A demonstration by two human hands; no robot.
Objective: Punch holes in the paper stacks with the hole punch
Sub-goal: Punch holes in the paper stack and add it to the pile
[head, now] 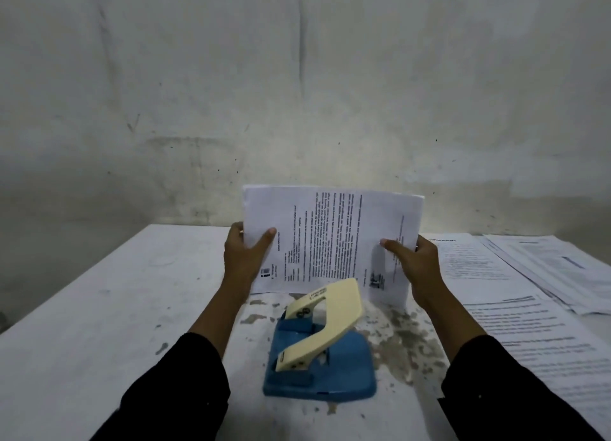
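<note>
Two hands are doing the work here: your left hand [246, 253] and right hand [413, 268] are each pinching a side edge of the paper stack [330, 238], thumbs on the printed face, holding it upright just behind the hole punch [320, 344] with its cream lever raised. You are risking crooked or off-centre holes if the sheets are fanning apart or sliding into the slot skewed, since the stack's left edge looks slightly uneven. Further out, more printed sheets [529, 308] are lying to your right on the stained white table [99, 308], which is meeting a scuffed grey wall [297, 76].
</note>
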